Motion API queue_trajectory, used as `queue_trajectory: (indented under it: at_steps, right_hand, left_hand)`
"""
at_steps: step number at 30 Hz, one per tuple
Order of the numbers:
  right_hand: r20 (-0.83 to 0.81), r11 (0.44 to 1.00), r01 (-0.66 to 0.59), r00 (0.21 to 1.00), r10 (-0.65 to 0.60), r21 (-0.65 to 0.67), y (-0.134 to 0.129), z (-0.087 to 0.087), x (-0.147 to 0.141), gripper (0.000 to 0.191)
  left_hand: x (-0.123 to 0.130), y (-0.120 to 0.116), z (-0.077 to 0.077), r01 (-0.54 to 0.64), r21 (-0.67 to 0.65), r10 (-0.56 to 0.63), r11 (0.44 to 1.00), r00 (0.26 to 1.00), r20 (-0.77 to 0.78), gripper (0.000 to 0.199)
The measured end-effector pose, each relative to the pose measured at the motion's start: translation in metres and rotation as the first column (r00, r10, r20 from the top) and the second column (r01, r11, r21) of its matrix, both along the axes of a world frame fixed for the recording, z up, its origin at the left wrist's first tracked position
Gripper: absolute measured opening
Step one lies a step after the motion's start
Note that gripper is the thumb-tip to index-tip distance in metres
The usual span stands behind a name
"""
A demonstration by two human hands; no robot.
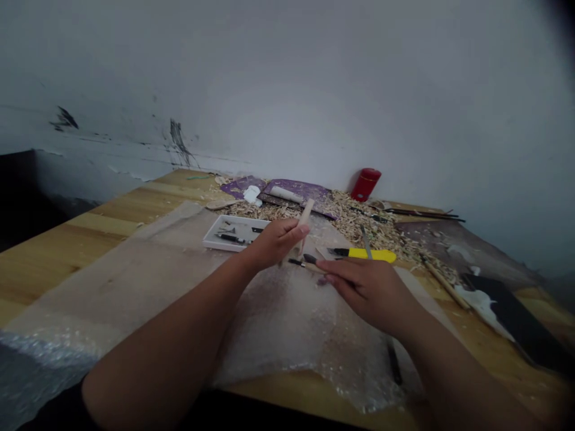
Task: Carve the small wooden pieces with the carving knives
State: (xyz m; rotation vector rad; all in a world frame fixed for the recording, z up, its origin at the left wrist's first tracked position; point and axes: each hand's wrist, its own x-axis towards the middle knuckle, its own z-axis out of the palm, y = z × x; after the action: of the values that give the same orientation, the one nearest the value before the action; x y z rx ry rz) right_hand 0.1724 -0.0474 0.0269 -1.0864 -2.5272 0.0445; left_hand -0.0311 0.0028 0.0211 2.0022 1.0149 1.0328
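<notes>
My left hand [278, 242] is closed around a pale wooden stick [307, 211], whose upper end stands up past the thumb. My right hand [371, 290] is to the right, its fingers pinched on a slim tool with a dark tip [309, 258]; its exact kind is unclear. Just under that tip is another dark-ended piece with a pale wooden shaft [314, 267], partly covered by the fingers, and I cannot tell whether it is held too. Behind my right hand lies a yellow utility knife [372, 255], with a thin grey strip [366, 240] across it.
A white tray [211, 239] with small black-handled tools sits left of my hands. Wood shavings [354, 221] are heaped behind, near a red cylinder [366, 184] by the wall. Bubble wrap [148, 281] covers the wooden table [90, 230]. A dark flat slab [516, 311] lies right.
</notes>
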Motion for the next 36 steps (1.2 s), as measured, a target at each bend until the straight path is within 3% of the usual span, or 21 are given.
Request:
queue_trajectory:
  at_steps: [6,14,23,30,36]
  right_hand:
    - [-0.037,0.996,-0.055,0.998,0.052,-0.077,-0.003,0.001,-0.003,0.027]
    - [-0.074,0.998,-0.043,0.996,0.039,-0.055,-0.008,0.001,-0.009,0.027]
    - [-0.153,0.999,-0.018,0.988,0.01,-0.048,-0.006,-0.009,-0.014,0.029]
    - [-0.306,0.984,-0.018,0.951,-0.038,-0.179,0.003,-0.007,-0.008,0.026]
    - [-0.234,0.991,-0.001,0.972,-0.031,-0.135,-0.001,0.006,0.0,0.024]
  left_hand:
    - [0.003,-0.004,-0.001,0.016,0.0,-0.016,1.0,1.0,-0.008,0.041]
    - [0.006,-0.007,-0.002,-0.041,-0.097,0.062,0.994,0.974,0.219,0.043]
    - [0.01,-0.006,-0.004,-0.075,-0.244,0.186,0.967,0.863,0.47,0.042]
    - [0.003,0.0,-0.006,-0.062,-0.223,0.142,0.973,0.92,0.365,0.042]
    - [0.001,0.0,-0.003,-0.092,-0.151,0.127,0.984,0.961,0.246,0.041]
